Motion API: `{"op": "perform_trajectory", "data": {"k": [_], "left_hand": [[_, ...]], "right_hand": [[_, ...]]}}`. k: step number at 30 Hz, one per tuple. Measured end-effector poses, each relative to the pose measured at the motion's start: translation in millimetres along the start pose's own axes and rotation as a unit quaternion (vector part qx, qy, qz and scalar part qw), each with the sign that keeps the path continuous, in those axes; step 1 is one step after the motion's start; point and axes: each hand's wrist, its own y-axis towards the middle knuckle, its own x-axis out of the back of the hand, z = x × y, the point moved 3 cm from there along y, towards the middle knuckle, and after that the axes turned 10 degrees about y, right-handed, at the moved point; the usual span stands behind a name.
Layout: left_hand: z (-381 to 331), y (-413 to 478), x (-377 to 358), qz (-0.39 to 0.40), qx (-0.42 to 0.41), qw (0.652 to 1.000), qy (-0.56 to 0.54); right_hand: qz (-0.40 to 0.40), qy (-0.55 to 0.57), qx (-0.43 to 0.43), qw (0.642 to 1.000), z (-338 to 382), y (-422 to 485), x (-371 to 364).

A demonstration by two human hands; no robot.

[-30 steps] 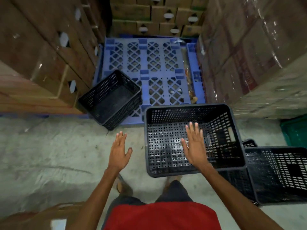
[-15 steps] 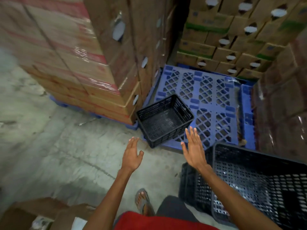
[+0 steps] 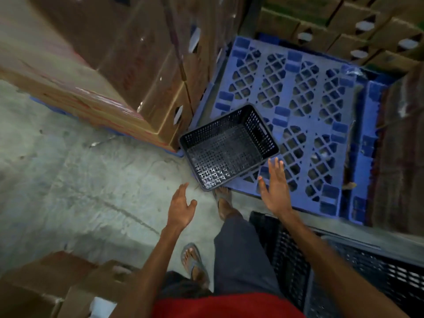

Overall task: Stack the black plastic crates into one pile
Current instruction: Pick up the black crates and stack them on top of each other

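Note:
An empty black plastic crate (image 3: 227, 148) rests tilted on the near left corner of a blue pallet (image 3: 305, 106), its near end hanging over the floor. My left hand (image 3: 181, 207) is open, just short of the crate's near corner and not touching it. My right hand (image 3: 275, 187) is open with fingers spread, close to the crate's right side, above the pallet edge. More black crates (image 3: 367, 271) stand at the lower right beside my right arm, partly out of view.
Tall stacks of wrapped cardboard boxes (image 3: 128, 65) rise at the left, with more boxes (image 3: 358, 28) at the back and right. Flattened cardboard (image 3: 46, 285) lies lower left. My sandalled feet (image 3: 195, 262) stand on the concrete floor (image 3: 80, 184).
I have stepped toward the tilted crate on the pallet. Both open hands have come closer to it, and the larger crates have dropped to the lower right of the view.

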Motion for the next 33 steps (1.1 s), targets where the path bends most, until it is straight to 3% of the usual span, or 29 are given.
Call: {"op": "perform_trajectory", "data": {"k": [6, 11, 15, 18, 22, 25, 29, 33], "left_hand": [[-13.0, 112.8, -46.5, 0.043, 0.149, 0.988, 0.006], [7.8, 216.4, -103.8, 0.006, 0.264, 0.961, 0.075], [43.3, 272.2, -140.5, -0.07, 0.394, 0.915, -0.045], [67.3, 296.6, -161.8, -0.091, 0.444, 0.881, -0.134], [85.0, 317.9, -171.7, -0.049, 0.475, 0.853, -0.212], [104.0, 326.9, -176.7, -0.031, 0.474, 0.844, -0.249], [88.6, 312.5, -161.0, -0.039, 0.446, 0.854, -0.267], [47.5, 271.5, -109.5, -0.047, 0.384, 0.876, -0.287]], "right_hand": [[0.038, -0.025, -0.039, 0.998, -59.5, 135.4, -26.4], [0.062, -0.076, -0.009, 0.995, -135.5, 272.5, -78.4], [0.039, -0.1, -0.009, 0.994, -184.9, 363.1, -105.3], [0.033, -0.092, -0.055, 0.994, -214.4, 408.8, -124.4], [0.041, -0.041, -0.129, 0.99, -232.4, 440.4, -134.7], [0.047, -0.031, -0.126, 0.99, -235.0, 439.7, -131.1], [0.01, 0.034, -0.124, 0.992, -227.7, 406.3, -103.8], [-0.042, 0.051, -0.122, 0.99, -187.2, 344.7, -25.3]]}}
